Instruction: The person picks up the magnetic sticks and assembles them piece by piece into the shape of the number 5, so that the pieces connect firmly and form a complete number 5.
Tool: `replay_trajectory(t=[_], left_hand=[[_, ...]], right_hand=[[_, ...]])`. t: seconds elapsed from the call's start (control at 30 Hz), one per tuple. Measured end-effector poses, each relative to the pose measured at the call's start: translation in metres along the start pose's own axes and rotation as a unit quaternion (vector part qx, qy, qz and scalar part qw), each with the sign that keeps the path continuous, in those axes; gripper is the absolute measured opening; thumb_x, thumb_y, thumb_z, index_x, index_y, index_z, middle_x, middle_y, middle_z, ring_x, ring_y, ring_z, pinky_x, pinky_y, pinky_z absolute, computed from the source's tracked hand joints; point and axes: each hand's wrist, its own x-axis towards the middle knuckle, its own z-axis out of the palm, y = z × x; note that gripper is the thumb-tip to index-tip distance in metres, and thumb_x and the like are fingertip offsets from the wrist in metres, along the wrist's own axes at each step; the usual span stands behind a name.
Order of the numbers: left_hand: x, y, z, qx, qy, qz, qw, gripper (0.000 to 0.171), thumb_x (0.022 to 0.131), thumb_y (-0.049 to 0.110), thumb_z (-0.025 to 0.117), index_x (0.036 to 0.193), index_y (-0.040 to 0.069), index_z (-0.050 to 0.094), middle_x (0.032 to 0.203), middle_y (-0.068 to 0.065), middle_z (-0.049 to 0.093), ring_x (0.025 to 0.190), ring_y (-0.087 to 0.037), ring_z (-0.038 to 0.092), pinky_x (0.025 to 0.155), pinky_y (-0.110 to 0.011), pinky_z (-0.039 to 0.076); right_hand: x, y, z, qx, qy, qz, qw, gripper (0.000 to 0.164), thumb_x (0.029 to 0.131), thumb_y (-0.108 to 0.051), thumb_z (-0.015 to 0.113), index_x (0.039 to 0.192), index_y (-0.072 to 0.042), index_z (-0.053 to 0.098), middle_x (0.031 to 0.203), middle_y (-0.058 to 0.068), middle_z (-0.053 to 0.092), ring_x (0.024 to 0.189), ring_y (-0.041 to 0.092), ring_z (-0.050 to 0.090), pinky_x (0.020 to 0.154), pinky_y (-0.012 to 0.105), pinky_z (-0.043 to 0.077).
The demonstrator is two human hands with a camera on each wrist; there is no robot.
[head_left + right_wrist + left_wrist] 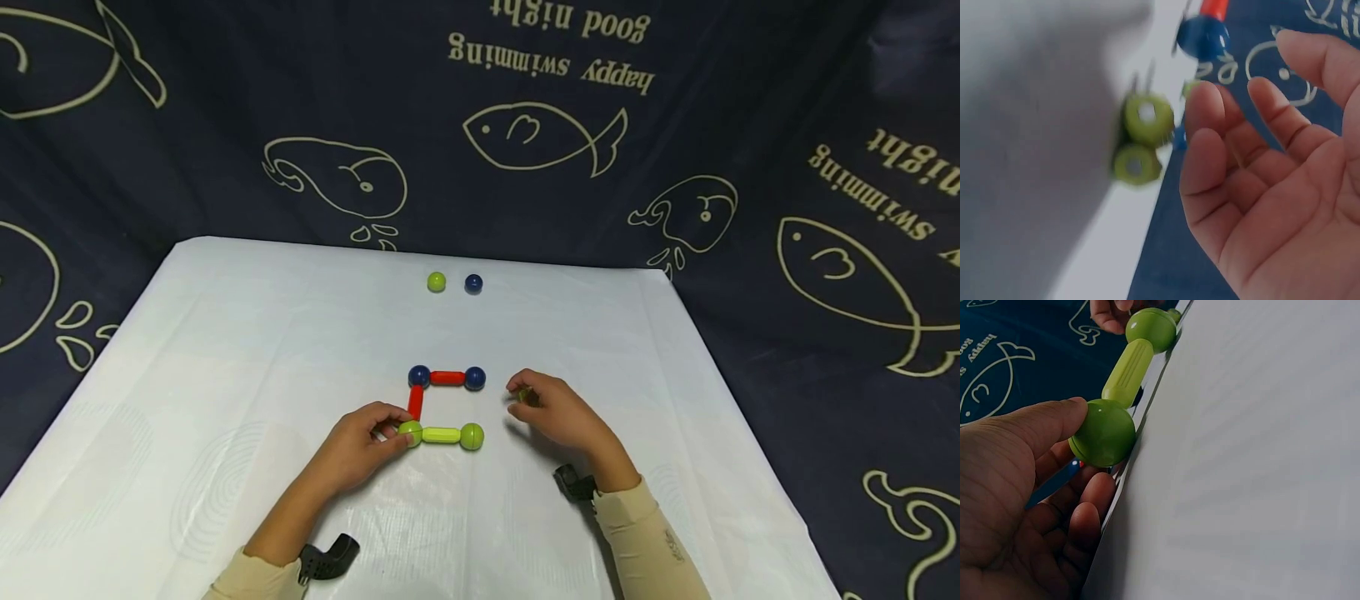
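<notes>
Joined balls [475, 378], our clock centred here: navy at 10:30 and 1:30, lime green at 7:30 and 4:30
Joined bars [447, 378]: red at 12 and 9, yellow-green at 6
Other bars [1155, 129]: two at 3, yellow-green, pale grey ends
Loose balls [437, 282]: one lime, one navy, at 12
Table cover [337, 325]: white, we see faint concentric rings at 8
Backdrop [420, 83]: navy, cream outline fish, whales, lettering
Sleeves [651, 542]: beige
Wrist devices [330, 560]: black
</notes>
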Motion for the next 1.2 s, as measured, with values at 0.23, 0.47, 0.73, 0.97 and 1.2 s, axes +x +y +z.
replay_trajectory(t=[0.23,0.47,0.73,0.97,1.2], left_hand=[[0.0,-0.001,0.001,0.0,0.002,0.0,1.0,0.021,0.087,0.018,0.078,0.106,0.013,0.072,0.089,0.009,0.063,0.08,-0.009,0.058,0.069,-0.027,0.049],[0.0,-0.002,0.001,-0.001,-0.001,-0.002,1.0,0.021,0.087,0.018,0.078,0.107,0.013,0.072,0.09,0.008,0.063,0.081,-0.009,0.058,0.07,-0.027,0.05],[0.001,-0.003,0.001,0.004,0.0,-0.006,1.0,0.021,0.087,0.019,0.078,0.107,0.014,0.072,0.089,0.009,0.063,0.08,-0.009,0.058,0.07,-0.027,0.049],[0.001,-0.003,0.002,0.004,0.002,-0.004,1.0,0.021,0.087,0.018,0.078,0.107,0.014,0.072,0.089,0.008,0.063,0.081,-0.01,0.058,0.07,-0.027,0.049],[0.002,0.0,0.003,0.002,0.001,-0.005,1.0,0.02,0.088,0.018,0.077,0.106,0.014,0.072,0.09,0.008,0.063,0.081,-0.01,0.058,0.071,-0.028,0.05]], right_hand=[[-0.003,0.009,-0.007,-0.001,0.034,0.039,0.999,0.02,0.095,-0.016,0.068,0.112,-0.007,0.063,0.098,0.003,0.062,0.082,0.018,0.057,0.069,0.034,0.049],[-0.003,0.007,0.001,-0.037,0.027,0.036,0.998,0.019,0.094,-0.018,0.07,0.108,-0.008,0.063,0.091,0.001,0.056,0.079,0.017,0.05,0.07,0.036,0.044],[-0.003,0.0,0.011,-0.05,0.014,0.024,0.998,0.018,0.092,-0.013,0.071,0.108,-0.01,0.063,0.091,-0.003,0.057,0.08,0.015,0.051,0.073,0.036,0.045],[-0.003,-0.006,0.024,-0.092,0.019,0.028,0.995,0.021,0.09,-0.011,0.074,0.106,-0.011,0.061,0.089,-0.003,0.056,0.079,0.015,0.05,0.075,0.037,0.044],[-0.003,-0.006,0.029,-0.097,0.029,0.04,0.994,0.022,0.089,-0.011,0.075,0.104,-0.012,0.058,0.082,-0.004,0.053,0.074,0.015,0.048,0.07,0.036,0.043]])
